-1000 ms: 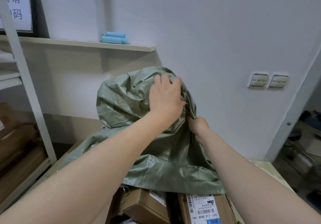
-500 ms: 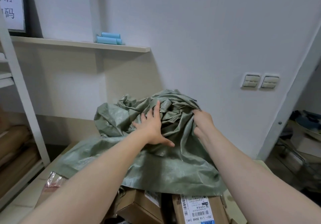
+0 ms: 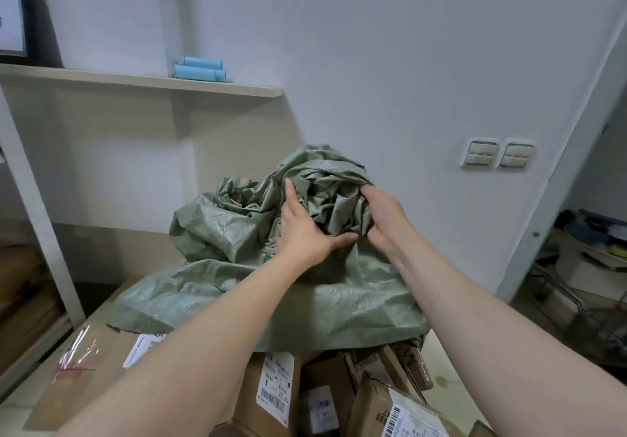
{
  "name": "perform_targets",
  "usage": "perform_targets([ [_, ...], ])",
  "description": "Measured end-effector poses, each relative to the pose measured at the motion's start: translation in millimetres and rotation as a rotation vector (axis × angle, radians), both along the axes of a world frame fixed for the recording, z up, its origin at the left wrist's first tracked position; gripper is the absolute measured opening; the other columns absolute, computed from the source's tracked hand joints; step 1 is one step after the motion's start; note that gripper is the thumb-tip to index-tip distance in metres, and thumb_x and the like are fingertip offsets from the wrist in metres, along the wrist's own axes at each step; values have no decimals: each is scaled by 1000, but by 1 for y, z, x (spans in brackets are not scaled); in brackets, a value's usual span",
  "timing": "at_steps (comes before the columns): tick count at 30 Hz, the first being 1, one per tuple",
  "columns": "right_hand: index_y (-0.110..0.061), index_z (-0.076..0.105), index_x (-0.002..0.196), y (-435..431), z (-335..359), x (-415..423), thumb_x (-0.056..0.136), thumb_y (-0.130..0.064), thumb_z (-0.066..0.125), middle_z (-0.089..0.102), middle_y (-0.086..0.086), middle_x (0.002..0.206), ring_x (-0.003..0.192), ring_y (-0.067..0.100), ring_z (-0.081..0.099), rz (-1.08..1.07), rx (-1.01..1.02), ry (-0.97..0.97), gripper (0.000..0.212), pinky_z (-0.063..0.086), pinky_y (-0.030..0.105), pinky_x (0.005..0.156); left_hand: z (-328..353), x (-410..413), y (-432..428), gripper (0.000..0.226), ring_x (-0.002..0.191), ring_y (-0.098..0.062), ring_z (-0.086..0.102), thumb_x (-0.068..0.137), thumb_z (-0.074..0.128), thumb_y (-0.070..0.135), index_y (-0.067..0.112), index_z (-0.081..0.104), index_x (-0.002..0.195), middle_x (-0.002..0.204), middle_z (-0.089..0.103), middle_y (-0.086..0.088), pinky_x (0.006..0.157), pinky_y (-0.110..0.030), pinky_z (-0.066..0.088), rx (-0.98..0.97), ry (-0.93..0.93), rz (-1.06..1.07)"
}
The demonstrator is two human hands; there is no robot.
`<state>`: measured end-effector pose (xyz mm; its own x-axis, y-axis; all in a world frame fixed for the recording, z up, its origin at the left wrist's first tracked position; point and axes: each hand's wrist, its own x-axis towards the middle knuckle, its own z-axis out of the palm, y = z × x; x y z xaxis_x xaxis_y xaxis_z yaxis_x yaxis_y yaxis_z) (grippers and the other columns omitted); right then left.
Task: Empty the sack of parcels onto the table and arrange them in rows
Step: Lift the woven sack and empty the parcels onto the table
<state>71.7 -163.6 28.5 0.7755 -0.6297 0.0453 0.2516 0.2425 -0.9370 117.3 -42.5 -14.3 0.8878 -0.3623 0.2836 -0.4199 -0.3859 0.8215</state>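
Note:
A crumpled green woven sack [image 3: 237, 233] lies bunched over a heap of brown cardboard parcels [image 3: 271, 392] with white barcode labels. My left hand [image 3: 305, 229] presses flat against the bunched top of the sack, fingers straight, thumb under the wad. My right hand [image 3: 383, 216] grips the same wad from the right, fingers curled into the folds. The sack's lower part drapes over the parcels and hides most of them. A flat brown envelope parcel [image 3: 88, 368] with clear tape lies at the left.
The pale table [image 3: 441, 372] shows beside the parcels at the right. A wall shelf [image 3: 142, 80] holds blue rolls [image 3: 200, 70]. A white shelving post [image 3: 34, 206] stands left. Wall switches [image 3: 498, 156] and a cluttered cart [image 3: 583, 267] are at the right.
The sack has been pushed down and bunched into a wad. My left hand went from gripping its top to pressing it flat; my right hand moved up onto the wad.

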Motion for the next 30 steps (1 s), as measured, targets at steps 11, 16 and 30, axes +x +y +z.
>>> perform_targets([
  [11, -16, 62, 104, -9, -10, -22, 96, -22, 60, 72, -1, 90, 77, 10, 68, 398, -366, 247, 9, 53, 27, 72, -3, 21, 16, 54, 113, -30, 58, 81, 53, 9, 27, 49, 132, 118, 65, -4, 96, -42, 49, -148, 154, 169],
  [16, -10, 56, 135, -6, -24, -10, 100, -53, 37, 66, 10, 127, 115, 21, 64, 399, -58, 122, 58, 51, 34, 98, 7, 2, 10, 123, 131, -19, 41, 72, 85, 35, 13, -5, 154, 146, 39, -2, 101, -20, 39, -121, 413, -224],
  [30, -10, 69, 105, -59, -88, 11, 94, -22, 52, 72, 11, 105, 78, 22, 62, -154, -463, 673, 24, 49, 31, 68, -33, 26, -12, 39, 110, -27, 59, 89, 63, 31, 27, 50, 126, 117, 63, 2, 98, -45, 48, -250, 329, 119],
])
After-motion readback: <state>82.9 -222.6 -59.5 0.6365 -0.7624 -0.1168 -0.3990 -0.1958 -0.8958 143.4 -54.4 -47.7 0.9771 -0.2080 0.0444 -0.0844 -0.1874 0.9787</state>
